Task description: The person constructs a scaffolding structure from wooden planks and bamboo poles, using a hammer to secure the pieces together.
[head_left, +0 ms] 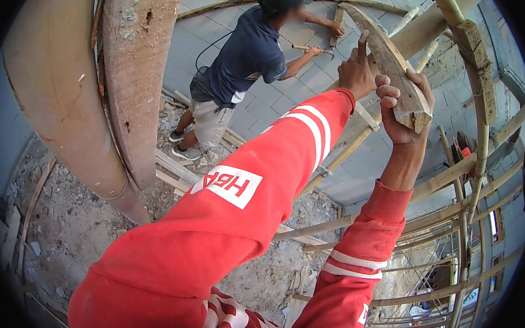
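Observation:
Both red-sleeved arms reach up toward the upper right, to a rough wooden beam (389, 67) that slants away from me. Its cut end faces me. My left hand (356, 71) is against the beam's left side, index finger stretched up along it and the other fingers curled. Nearer the cut end, my right hand (405, 109) is wrapped round the beam, fingers on the left side and thumb on the right.
A co-worker (244, 56) at the block wall (265, 108) holds a hammer (310, 48) and a short wood piece (337, 25). Thick posts (134, 68) stand at left, bamboo scaffolding (481, 116) at right. Planks (179, 168) and rubble lie on the ground below.

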`<action>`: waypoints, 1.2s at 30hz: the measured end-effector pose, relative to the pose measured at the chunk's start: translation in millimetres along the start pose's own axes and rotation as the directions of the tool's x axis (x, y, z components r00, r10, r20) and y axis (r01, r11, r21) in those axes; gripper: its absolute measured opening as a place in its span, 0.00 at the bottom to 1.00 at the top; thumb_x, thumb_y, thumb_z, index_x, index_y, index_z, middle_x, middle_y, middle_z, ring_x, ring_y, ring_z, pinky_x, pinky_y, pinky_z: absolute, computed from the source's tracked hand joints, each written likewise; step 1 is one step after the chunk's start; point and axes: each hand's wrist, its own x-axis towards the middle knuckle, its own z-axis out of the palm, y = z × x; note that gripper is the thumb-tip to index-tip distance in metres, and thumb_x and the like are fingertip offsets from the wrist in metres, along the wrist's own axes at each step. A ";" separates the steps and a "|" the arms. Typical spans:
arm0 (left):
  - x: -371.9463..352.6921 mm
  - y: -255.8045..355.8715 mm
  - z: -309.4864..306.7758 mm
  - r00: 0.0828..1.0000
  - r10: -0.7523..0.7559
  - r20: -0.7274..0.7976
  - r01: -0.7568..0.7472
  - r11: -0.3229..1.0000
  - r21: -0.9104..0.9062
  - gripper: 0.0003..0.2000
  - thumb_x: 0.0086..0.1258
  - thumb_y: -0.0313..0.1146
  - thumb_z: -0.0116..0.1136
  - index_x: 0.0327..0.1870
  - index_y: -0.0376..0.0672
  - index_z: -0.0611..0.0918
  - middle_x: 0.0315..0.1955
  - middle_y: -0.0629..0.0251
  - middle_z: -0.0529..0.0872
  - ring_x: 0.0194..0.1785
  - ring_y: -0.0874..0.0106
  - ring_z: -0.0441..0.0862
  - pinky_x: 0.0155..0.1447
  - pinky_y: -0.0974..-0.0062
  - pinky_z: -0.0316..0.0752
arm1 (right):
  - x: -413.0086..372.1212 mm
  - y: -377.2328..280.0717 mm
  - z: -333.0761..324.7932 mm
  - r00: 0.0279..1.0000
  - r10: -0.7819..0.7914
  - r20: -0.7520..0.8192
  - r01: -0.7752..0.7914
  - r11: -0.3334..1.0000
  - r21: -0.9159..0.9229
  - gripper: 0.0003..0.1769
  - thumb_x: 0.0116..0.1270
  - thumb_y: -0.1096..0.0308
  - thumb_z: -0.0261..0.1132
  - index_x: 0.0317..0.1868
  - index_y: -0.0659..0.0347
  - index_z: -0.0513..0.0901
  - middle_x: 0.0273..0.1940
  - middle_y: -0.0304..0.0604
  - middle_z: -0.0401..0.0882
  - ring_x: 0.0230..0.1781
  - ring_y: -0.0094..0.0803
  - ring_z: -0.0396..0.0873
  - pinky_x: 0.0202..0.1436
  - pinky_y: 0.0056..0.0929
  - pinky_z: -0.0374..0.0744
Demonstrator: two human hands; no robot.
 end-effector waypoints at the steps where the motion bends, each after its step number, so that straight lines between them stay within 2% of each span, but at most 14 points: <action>1: 0.2 0.8 -0.7 1.000 0.000 -0.006 0.000 1.000 0.005 0.66 0.48 0.47 0.80 0.83 0.59 0.39 0.51 0.49 0.80 0.43 0.43 0.87 0.48 0.50 0.83 | 0.1 -0.1 -0.3 1.000 0.000 -0.002 0.000 1.000 -0.002 0.34 0.74 0.60 0.58 0.70 0.76 0.60 0.45 0.55 0.69 0.33 0.30 0.73 0.31 0.26 0.81; 17: 2.6 1.3 0.9 0.998 -0.044 0.047 0.044 0.999 -0.005 0.66 0.47 0.46 0.81 0.82 0.60 0.40 0.51 0.49 0.81 0.43 0.43 0.87 0.48 0.50 0.83 | 0.7 -1.3 -0.2 1.000 -0.018 0.005 0.018 1.000 -0.019 0.34 0.74 0.61 0.59 0.69 0.76 0.59 0.45 0.56 0.69 0.33 0.30 0.74 0.31 0.26 0.81; 19: 2.2 -0.3 3.1 1.000 -0.013 0.007 0.014 1.000 -0.016 0.66 0.47 0.47 0.82 0.82 0.61 0.39 0.50 0.49 0.81 0.43 0.43 0.87 0.48 0.50 0.83 | 0.9 -1.6 -1.3 1.000 -0.015 0.006 0.015 1.000 -0.016 0.34 0.74 0.61 0.59 0.69 0.76 0.59 0.45 0.56 0.69 0.33 0.30 0.74 0.31 0.26 0.81; 23: 3.4 -3.5 4.1 0.999 -0.036 0.040 0.037 0.999 -0.023 0.66 0.48 0.47 0.82 0.82 0.61 0.39 0.51 0.49 0.81 0.43 0.43 0.87 0.48 0.50 0.83 | 2.6 -2.0 -3.3 1.000 -0.003 0.015 0.003 1.000 -0.022 0.34 0.73 0.61 0.59 0.69 0.76 0.58 0.45 0.56 0.69 0.33 0.31 0.74 0.31 0.26 0.81; 26: 0.3 -2.9 2.8 1.000 0.019 -0.006 -0.019 1.000 -0.008 0.66 0.49 0.48 0.81 0.81 0.60 0.39 0.51 0.48 0.81 0.44 0.43 0.87 0.48 0.50 0.83 | 2.7 -0.9 -2.7 1.000 -0.017 0.013 0.018 0.999 -0.044 0.34 0.73 0.61 0.59 0.70 0.76 0.58 0.46 0.56 0.69 0.33 0.31 0.74 0.31 0.26 0.81; 32: 14.6 -21.7 15.5 0.981 -0.111 0.161 0.133 0.982 -0.131 0.65 0.49 0.47 0.81 0.81 0.60 0.39 0.52 0.46 0.81 0.44 0.41 0.87 0.48 0.49 0.82 | 4.5 0.8 -2.0 0.999 -0.007 0.040 0.009 0.999 -0.042 0.34 0.73 0.62 0.59 0.70 0.76 0.58 0.46 0.57 0.68 0.33 0.31 0.73 0.31 0.26 0.81; 35: 14.1 -29.3 28.7 0.982 -0.104 0.157 0.128 0.979 -0.158 0.64 0.50 0.47 0.81 0.81 0.59 0.40 0.52 0.45 0.81 0.44 0.41 0.87 0.49 0.48 0.82 | 3.6 0.3 -2.3 0.999 -0.009 0.041 0.010 1.000 -0.017 0.34 0.74 0.62 0.58 0.70 0.77 0.58 0.46 0.57 0.68 0.35 0.31 0.73 0.32 0.26 0.80; 36: 8.3 -15.7 16.9 0.990 -0.066 0.121 0.080 0.990 -0.119 0.64 0.50 0.48 0.81 0.81 0.58 0.40 0.52 0.44 0.81 0.44 0.41 0.87 0.49 0.48 0.82 | 3.6 -0.8 -3.2 0.999 0.003 0.048 -0.003 1.000 -0.004 0.34 0.74 0.62 0.58 0.70 0.77 0.58 0.46 0.57 0.68 0.35 0.31 0.73 0.32 0.26 0.80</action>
